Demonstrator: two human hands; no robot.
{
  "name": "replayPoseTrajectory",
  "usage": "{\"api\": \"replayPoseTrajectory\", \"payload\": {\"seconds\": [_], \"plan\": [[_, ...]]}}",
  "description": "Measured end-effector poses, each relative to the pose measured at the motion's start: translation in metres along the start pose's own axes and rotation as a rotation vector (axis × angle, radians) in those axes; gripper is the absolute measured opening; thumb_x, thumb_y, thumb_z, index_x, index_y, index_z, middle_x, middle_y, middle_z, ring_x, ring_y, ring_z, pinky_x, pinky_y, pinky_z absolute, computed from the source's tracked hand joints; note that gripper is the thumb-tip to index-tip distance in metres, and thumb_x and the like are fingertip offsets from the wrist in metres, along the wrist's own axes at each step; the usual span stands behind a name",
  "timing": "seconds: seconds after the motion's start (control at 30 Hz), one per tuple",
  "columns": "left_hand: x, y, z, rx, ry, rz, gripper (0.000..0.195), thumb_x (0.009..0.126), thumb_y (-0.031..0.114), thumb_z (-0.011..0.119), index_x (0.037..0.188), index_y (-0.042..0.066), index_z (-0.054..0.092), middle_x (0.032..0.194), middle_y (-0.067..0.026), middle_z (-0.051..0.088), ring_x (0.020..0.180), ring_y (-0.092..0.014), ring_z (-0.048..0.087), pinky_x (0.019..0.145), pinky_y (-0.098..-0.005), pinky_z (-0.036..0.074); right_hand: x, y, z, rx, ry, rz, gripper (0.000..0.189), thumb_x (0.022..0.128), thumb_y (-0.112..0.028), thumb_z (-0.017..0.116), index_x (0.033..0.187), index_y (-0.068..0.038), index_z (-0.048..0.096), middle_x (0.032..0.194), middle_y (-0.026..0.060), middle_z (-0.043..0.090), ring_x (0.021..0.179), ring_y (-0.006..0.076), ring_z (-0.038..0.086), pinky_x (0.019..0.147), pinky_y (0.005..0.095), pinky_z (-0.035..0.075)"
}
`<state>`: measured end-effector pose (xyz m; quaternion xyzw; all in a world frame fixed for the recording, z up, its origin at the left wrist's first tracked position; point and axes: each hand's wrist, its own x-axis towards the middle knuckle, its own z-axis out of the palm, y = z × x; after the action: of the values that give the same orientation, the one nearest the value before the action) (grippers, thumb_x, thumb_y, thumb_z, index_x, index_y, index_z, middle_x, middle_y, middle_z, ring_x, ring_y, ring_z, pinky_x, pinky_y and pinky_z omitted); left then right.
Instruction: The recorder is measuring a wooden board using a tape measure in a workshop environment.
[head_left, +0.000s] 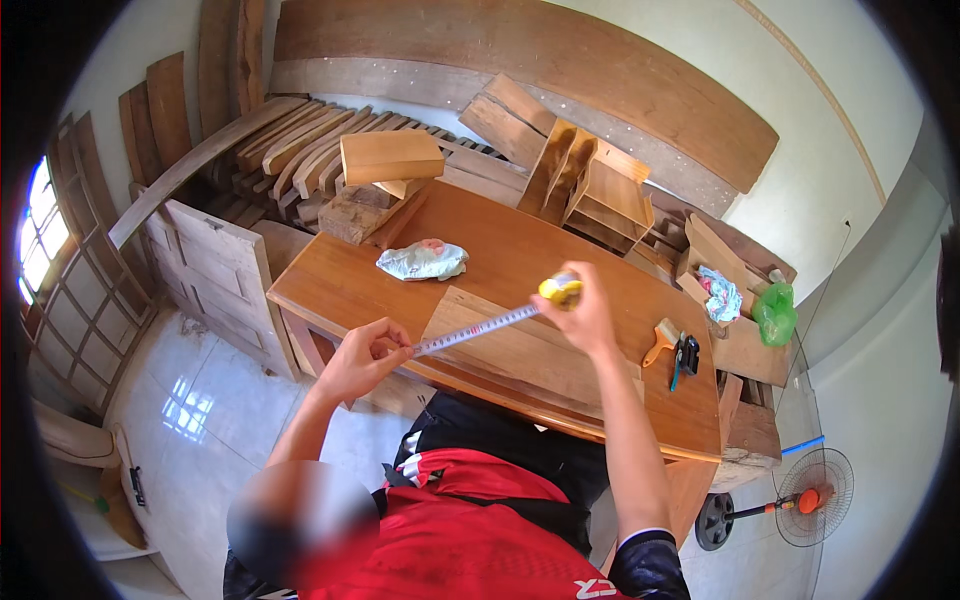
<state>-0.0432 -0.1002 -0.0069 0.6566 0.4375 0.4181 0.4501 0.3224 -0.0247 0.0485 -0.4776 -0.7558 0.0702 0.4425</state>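
Observation:
A short length of white tape blade (480, 328) is drawn out between my two hands. My right hand (589, 311) grips the yellow case of the tape measure (561, 289), held above the table. The blade's free end is pinched between the thumb and fingers of my left hand (367, 356), just past the near left edge of a flat wooden board (517, 341). That board lies on the brown wooden table (487, 217) along its near side, and the blade passes over its left part. Whether the blade touches the board I cannot tell.
A crumpled pale cloth (424, 260) lies on the table. Toward the right end are an orange-handled paintbrush (660, 341) and a black tool (686, 354). Behind stand a wooden organizer (600, 187) and stacked timber (315, 150). A fan (814, 499) stands at the right.

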Motion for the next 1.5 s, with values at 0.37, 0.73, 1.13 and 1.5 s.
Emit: {"api": "replayPoseTrajectory", "payload": {"seconds": [0.37, 0.73, 1.13, 1.5], "plan": [[0.012, -0.054, 0.036, -0.171, 0.33, -0.092, 0.027, 0.092, 0.019, 0.083, 0.104, 0.0, 0.068, 0.09, -0.0054, 0.071, 0.073, -0.008, 0.065, 0.061, -0.0259, 0.05, 0.041, -0.01, 0.113, 0.112, -0.241, -0.148, 0.051, 0.081, -0.022, 0.09, 0.116, -0.005, 0.057, 0.109, 0.0139, 0.061, 0.102, 0.0309, 0.063, 0.09, 0.0407, 0.052], [0.002, -0.031, 0.046, -0.017, 0.349, -0.152, 0.036, 0.084, 0.031, 0.09, 0.094, 0.002, 0.071, 0.082, -0.0081, 0.074, 0.066, -0.013, 0.07, 0.063, -0.0287, 0.052, 0.04, 0.001, 0.132, 0.209, -0.3, -0.104, 0.05, 0.081, -0.02, 0.086, 0.122, -0.005, 0.06, 0.114, 0.0133, 0.063, 0.107, 0.0302, 0.064, 0.095, 0.0399, 0.052], [0.012, -0.013, 0.062, 0.313, 0.531, -0.038, 0.032, 0.081, 0.034, 0.09, 0.09, 0.005, 0.078, 0.08, -0.0104, 0.073, 0.065, -0.022, 0.07, 0.061, -0.0346, 0.053, 0.03, -0.007, 0.126, 0.316, -0.351, 0.004, 0.076, 0.089, -0.024, 0.085, 0.154, -0.013, 0.048, 0.139, 0.0153, 0.058, 0.118, 0.0274, 0.064, 0.088, 0.0359, 0.06], [0.016, -0.012, 0.067, 0.378, 0.583, -0.018, 0.035, 0.08, 0.035, 0.091, 0.089, 0.006, 0.076, 0.072, -0.0088, 0.067, 0.06, -0.022, 0.064, 0.058, -0.0367, 0.049, 0.027, -0.011, 0.123, 0.235, -0.31, -0.068, 0.073, 0.089, -0.03, 0.083, 0.15, -0.008, 0.05, 0.135, 0.017, 0.059, 0.12, 0.0343, 0.062, 0.101, 0.0414, 0.053]]}}
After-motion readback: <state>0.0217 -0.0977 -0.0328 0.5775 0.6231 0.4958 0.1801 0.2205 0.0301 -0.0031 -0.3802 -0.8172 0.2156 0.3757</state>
